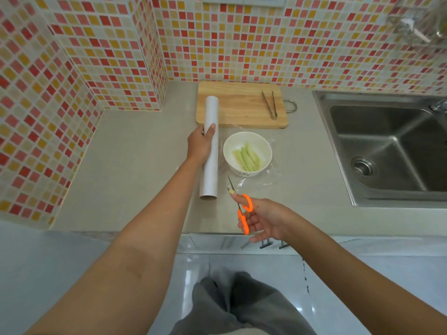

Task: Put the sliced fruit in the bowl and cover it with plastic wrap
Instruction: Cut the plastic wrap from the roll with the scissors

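Note:
A white bowl (247, 153) on the counter holds several pale green fruit slices (247, 156). A clear sheet of plastic wrap (271, 176) stretches from the roll over the bowl and lies on the counter around it. The long white plastic wrap roll (211, 170) lies just left of the bowl, and my left hand (200, 146) grips its middle. My right hand (262, 220) holds orange-handled scissors (243, 209) near the counter's front edge, blades pointing up at the sheet's near edge beside the roll.
A wooden cutting board (242, 105) lies behind the bowl with metal tongs (270, 103) on it. A steel sink (387, 146) fills the right side. Mosaic-tiled walls (72, 81) close off the back and left. The counter's front edge (145, 230) runs below my hands.

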The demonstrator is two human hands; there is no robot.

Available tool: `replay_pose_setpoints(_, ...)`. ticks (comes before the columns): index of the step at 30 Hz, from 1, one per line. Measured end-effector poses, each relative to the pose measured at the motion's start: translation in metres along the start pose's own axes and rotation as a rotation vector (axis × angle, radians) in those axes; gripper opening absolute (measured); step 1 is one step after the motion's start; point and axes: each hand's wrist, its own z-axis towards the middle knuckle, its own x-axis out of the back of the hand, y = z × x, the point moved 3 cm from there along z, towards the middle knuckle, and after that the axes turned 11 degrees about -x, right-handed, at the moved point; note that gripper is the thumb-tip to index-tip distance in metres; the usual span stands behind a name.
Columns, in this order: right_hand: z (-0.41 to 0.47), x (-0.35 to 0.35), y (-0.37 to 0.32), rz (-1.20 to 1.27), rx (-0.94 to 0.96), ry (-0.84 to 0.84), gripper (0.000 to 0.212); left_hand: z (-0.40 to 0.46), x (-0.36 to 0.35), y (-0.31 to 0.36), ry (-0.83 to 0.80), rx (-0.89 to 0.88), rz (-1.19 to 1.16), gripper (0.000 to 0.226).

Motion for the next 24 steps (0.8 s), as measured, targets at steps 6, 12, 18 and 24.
replay_pose_setpoints(6,-0.001,0.002,0.009,-0.087,-0.065,-0.052,0.063,-0.003,-0.003,0.002,0.009,0.005,-0.02,0.043)
replay_pose_setpoints(12,0.011,-0.008,0.007,-0.011,-0.05,-0.091,0.067,-0.004,-0.003,0.0,0.01,0.025,-0.011,0.044)
replay_pose_setpoints(18,0.026,-0.021,-0.004,0.061,0.029,-0.044,0.06,-0.003,0.003,-0.002,0.016,0.059,-0.019,0.046)
replay_pose_setpoints(24,0.035,-0.032,-0.008,0.143,0.1,-0.01,0.058,0.001,0.004,-0.004,0.013,0.074,-0.041,0.047)
